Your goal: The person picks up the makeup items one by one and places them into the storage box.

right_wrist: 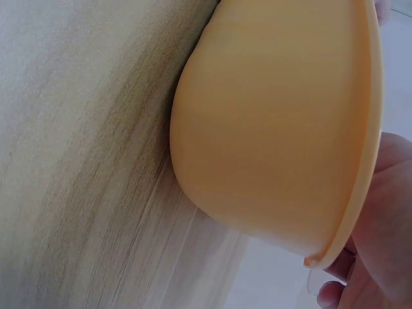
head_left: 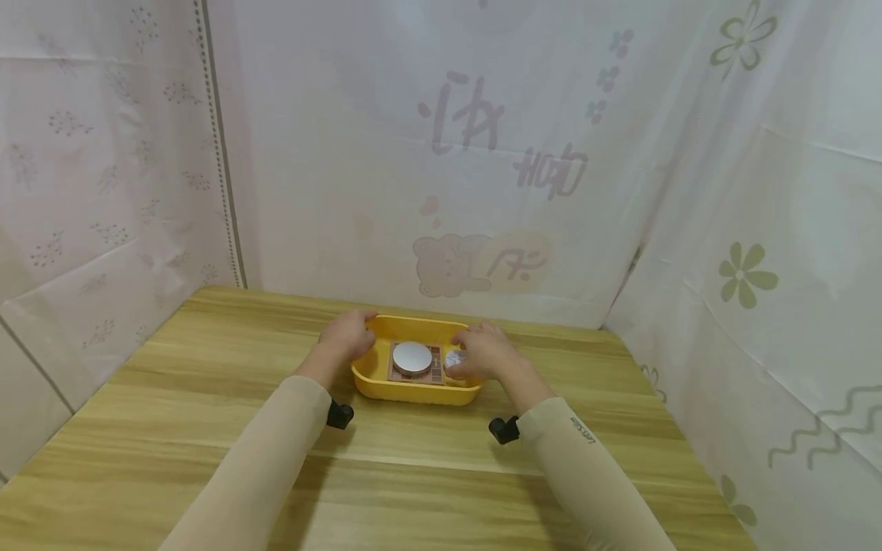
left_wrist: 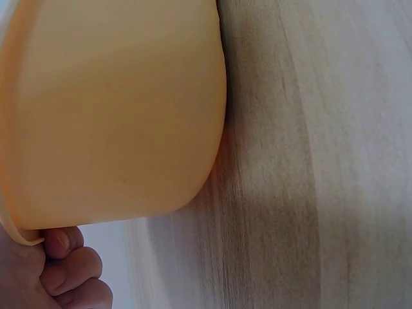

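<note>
A yellow plastic basin (head_left: 418, 392) stands on the wooden table, its long side toward me. At its left end my left hand (head_left: 347, 334) grips the rim; in the left wrist view curled fingers (left_wrist: 74, 267) show outside the far corner. My right hand (head_left: 488, 350) grips the right end, with fingertips (right_wrist: 331, 294) below the rim at the far corner. Inside the basin, a round pale disc (head_left: 412, 357) lies on a flat brownish square with a grid pattern (head_left: 437, 373). A small whitish patterned round thing (head_left: 455, 359) is partly hidden by my right hand; whether they touch is unclear.
The wooden table (head_left: 413, 490) extends around the basin to both sides and toward me. Printed white curtains hang behind the table (head_left: 344, 191) and along the right side (head_left: 792, 229). Black wrist mounts (head_left: 339, 415) sit below each hand.
</note>
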Action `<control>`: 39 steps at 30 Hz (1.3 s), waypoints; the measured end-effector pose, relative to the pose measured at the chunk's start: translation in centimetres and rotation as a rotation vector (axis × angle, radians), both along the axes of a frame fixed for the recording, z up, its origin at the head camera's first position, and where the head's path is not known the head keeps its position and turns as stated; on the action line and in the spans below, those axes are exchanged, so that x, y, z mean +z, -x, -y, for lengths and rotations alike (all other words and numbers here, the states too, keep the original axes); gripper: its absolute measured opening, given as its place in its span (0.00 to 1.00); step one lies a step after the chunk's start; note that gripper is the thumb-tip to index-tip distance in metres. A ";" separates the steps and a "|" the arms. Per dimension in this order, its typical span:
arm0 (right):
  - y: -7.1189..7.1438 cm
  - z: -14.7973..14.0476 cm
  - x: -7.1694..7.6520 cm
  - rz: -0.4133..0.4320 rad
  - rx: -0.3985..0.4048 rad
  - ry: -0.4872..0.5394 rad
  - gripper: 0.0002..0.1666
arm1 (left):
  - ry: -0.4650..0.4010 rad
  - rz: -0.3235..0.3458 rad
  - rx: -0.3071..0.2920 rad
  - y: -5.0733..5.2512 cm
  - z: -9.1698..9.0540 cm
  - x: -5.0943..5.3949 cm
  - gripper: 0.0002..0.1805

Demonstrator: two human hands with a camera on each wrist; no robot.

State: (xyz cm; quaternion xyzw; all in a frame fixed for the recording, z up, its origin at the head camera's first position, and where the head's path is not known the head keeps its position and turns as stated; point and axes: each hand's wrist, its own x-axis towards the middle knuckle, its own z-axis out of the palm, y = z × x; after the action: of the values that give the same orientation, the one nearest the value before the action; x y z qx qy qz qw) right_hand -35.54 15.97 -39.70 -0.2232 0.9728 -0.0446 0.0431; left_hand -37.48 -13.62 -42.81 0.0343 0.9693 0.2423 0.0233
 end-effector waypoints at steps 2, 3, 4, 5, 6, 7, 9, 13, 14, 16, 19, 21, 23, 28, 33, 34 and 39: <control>0.1 0.0 0.0 -0.006 0.004 0.001 0.39 | 0.001 -0.015 -0.006 -0.1 0.0 0.0 0.33; 0.1 0.0 0.0 -0.011 0.006 0.004 0.39 | 0.003 -0.025 -0.009 -0.2 0.1 0.1 0.33; 0.1 0.0 0.0 -0.013 0.006 0.009 0.38 | 0.003 -0.033 -0.009 -0.2 0.1 0.1 0.33; 0.1 0.0 0.0 -0.015 0.005 0.013 0.38 | 0.001 -0.035 -0.009 -0.3 0.2 0.1 0.33; 0.1 0.1 0.0 -0.014 0.004 0.017 0.38 | 0.004 -0.038 -0.009 -0.3 0.2 0.2 0.33; 0.2 0.1 0.0 -0.013 0.004 0.020 0.38 | 0.005 -0.039 -0.006 -0.3 0.2 0.2 0.33; 0.2 0.1 -0.1 -0.008 0.001 0.026 0.38 | 0.008 -0.036 -0.004 -0.3 0.2 0.2 0.33; 0.1 0.0 -0.1 -0.003 -0.002 0.024 0.38 | 0.018 -0.027 -0.005 -0.2 0.1 0.2 0.33; 0.1 -0.1 -0.1 -0.003 -0.003 0.025 0.38 | 0.022 -0.027 -0.006 -0.1 0.1 0.2 0.33; 0.1 -0.2 0.0 -0.002 -0.004 0.029 0.38 | 0.041 -0.032 -0.008 0.0 0.0 0.1 0.32; 0.1 -0.3 -0.1 0.000 -0.002 0.046 0.38 | 0.074 -0.046 -0.024 0.2 0.1 0.0 0.31; 0.1 -0.3 -0.1 0.000 0.004 0.059 0.38 | 0.090 -0.050 -0.039 0.3 0.2 0.0 0.31; 0.1 -0.4 -0.2 0.000 0.013 0.077 0.38 | 0.079 -0.045 -0.054 0.3 0.5 0.0 0.33; -0.4 -0.7 0.0 -0.011 0.021 0.151 0.38 | 0.005 -0.010 -0.056 0.1 1.6 0.0 0.41; -1.0 -1.0 0.4 -0.029 0.031 0.184 0.41 | -0.033 -0.023 -0.053 -0.1 2.8 0.8 0.44; -1.2 -1.2 0.5 -0.030 0.034 0.187 0.43 | -0.029 -0.035 -0.053 -0.2 2.9 1.0 0.45; -2.3 -2.0 0.8 -0.049 0.055 0.172 0.49 | 0.031 -0.117 -0.082 -1.1 3.8 2.0 0.44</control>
State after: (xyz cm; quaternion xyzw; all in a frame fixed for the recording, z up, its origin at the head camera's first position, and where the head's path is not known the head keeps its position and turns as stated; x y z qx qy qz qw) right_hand -33.26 17.98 -38.86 -0.2537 0.9596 -0.1215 0.0010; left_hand -36.41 -17.38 -40.83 0.0877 0.9704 0.2238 -0.0231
